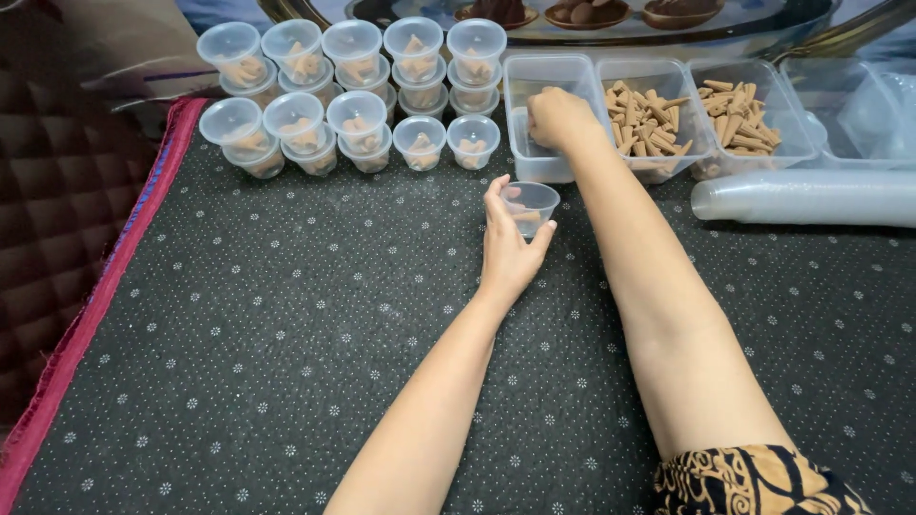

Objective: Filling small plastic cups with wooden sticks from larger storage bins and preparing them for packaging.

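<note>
The cup (530, 202) was small, round and of clear plastic. It stood upright and lidless on the dark dotted mat, in front of the leftmost tub (551, 114). A few tan cones lay in its bottom. The tub was a clear rectangular container, open at the top, standing first in a row of like tubs.

My right hand's (558, 116) fingertips are hidden inside the far clear tub (551, 72); the far tray (592, 24) is cut off.
</note>
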